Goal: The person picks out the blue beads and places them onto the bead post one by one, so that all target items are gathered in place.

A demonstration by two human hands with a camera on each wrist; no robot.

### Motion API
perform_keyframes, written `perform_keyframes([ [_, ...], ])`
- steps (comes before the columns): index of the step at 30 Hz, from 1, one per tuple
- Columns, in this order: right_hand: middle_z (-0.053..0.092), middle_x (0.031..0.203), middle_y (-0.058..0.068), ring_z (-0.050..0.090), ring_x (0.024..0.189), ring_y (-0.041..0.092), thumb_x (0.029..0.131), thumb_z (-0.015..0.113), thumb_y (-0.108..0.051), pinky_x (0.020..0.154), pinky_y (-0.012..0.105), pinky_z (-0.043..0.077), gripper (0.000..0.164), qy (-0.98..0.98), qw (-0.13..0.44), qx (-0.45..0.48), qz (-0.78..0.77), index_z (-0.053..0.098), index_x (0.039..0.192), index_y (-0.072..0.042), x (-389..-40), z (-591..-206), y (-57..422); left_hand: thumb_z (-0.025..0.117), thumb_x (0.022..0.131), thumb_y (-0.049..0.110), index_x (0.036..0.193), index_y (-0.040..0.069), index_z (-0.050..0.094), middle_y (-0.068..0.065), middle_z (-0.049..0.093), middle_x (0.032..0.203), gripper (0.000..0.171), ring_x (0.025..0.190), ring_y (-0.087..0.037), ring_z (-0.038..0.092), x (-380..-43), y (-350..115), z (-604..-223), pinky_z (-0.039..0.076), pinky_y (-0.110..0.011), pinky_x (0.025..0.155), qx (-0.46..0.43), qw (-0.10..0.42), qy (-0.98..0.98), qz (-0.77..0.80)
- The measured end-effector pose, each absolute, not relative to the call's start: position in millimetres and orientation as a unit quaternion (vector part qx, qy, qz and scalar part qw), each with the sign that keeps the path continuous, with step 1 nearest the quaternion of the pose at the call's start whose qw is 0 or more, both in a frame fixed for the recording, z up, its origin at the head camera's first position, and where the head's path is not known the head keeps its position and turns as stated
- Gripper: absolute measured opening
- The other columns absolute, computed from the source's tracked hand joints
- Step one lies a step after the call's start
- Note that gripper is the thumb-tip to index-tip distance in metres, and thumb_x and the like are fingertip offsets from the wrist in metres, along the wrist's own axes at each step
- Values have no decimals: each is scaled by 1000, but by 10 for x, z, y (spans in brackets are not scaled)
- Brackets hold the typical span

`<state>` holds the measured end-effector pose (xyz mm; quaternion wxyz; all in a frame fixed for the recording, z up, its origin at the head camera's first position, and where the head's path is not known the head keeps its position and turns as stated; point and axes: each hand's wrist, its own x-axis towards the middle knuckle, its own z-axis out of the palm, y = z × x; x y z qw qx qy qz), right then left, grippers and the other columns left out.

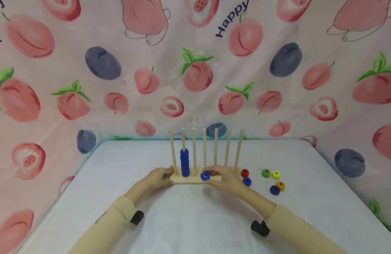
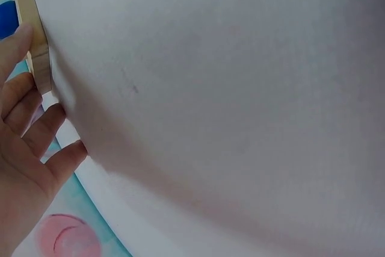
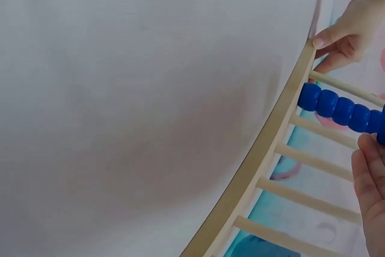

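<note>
A wooden peg rack (image 1: 189, 180) with several upright pegs stands on the table. Its second peg from the left carries a stack of blue beads (image 1: 184, 163), also visible in the right wrist view as a blue row (image 3: 343, 110). My left hand (image 1: 156, 177) grips the left end of the base between thumb and fingers. In front of the pegs, right of that stack, my right hand (image 1: 226, 180) pinches a loose blue bead (image 1: 205, 176), its hole facing the head camera. The right wrist view shows only part of the right hand (image 3: 374, 188) at its edge.
Right of the rack lie a red bead (image 1: 244, 173), another blue bead (image 1: 247, 181), a green bead (image 1: 266, 173), a yellow bead (image 1: 276, 175), an orange bead (image 1: 280, 185) and a dark purple bead (image 1: 274, 190). A fruit-printed cloth (image 1: 201, 120) hangs behind the white table (image 1: 189, 225).
</note>
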<state>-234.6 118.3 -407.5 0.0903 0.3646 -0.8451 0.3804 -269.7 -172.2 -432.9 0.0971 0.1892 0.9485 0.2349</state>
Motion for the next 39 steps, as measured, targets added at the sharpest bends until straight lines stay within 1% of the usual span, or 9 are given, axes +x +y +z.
perform_keyframes([
  [4,70,110,13,68,90,23,81,72,-7,85,35,56,35,-845,77,362,386,64,113,2,-2356,-4045,1121,68,87,24,135,2,47,-17,42,143,57,131,-42,40,-2694,-1721,-4314,31,-54,110,193,97,948,234],
  [7,69,111,12,67,92,22,82,71,-8,86,35,56,35,-846,79,362,385,64,115,1,-2361,-4012,1065,68,87,24,135,2,47,-17,41,144,57,131,-42,40,-2691,-1717,-4301,31,-54,110,192,99,948,235],
  [10,69,111,11,68,93,22,82,71,-8,87,35,55,34,-842,94,368,383,64,115,-1,-2366,-3981,1008,68,87,24,135,3,48,-16,41,144,56,132,-42,40,-2691,-1718,-4302,31,-53,110,189,101,948,237],
  [15,69,111,10,67,96,22,79,73,-4,87,33,55,36,-823,125,397,387,65,114,-4,-2358,-3927,910,68,87,25,135,4,48,-16,42,144,56,131,-42,40,-2688,-1723,-4321,31,-53,110,191,98,948,236],
  [19,68,110,11,66,97,23,77,74,0,86,34,56,37,-807,140,417,393,65,113,-2,-2347,-3883,836,68,87,25,135,5,48,-15,42,144,56,131,-41,41,-2689,-1719,-4340,32,-53,110,185,99,948,238],
  [25,68,109,13,66,97,24,76,74,3,86,34,56,37,-790,167,431,401,65,112,-1,-2376,-3783,733,69,86,23,133,0,50,-19,45,140,56,128,-41,45,-2711,-1738,-4330,36,-52,107,213,81,948,224],
  [30,68,111,15,66,99,26,78,72,0,86,35,56,37,-778,172,440,414,65,114,0,-2377,-3738,670,69,86,23,133,0,50,-19,45,140,56,127,-42,46,-2722,-1754,-4369,36,-53,107,218,83,949,214],
  [32,68,112,15,66,101,25,79,72,-1,87,33,55,37,-776,173,438,419,64,115,-1,-2373,-3715,647,69,86,23,133,0,50,-19,45,140,55,127,-42,45,-2721,-1755,-4381,36,-53,107,218,85,948,216],
  [39,67,114,16,65,105,26,79,72,-2,91,29,53,39,-760,214,435,432,63,116,2,-2435,-3550,588,69,86,21,132,-1,50,-21,46,139,55,126,-42,46,-2726,-1727,-4339,37,-53,105,224,76,948,214],
])
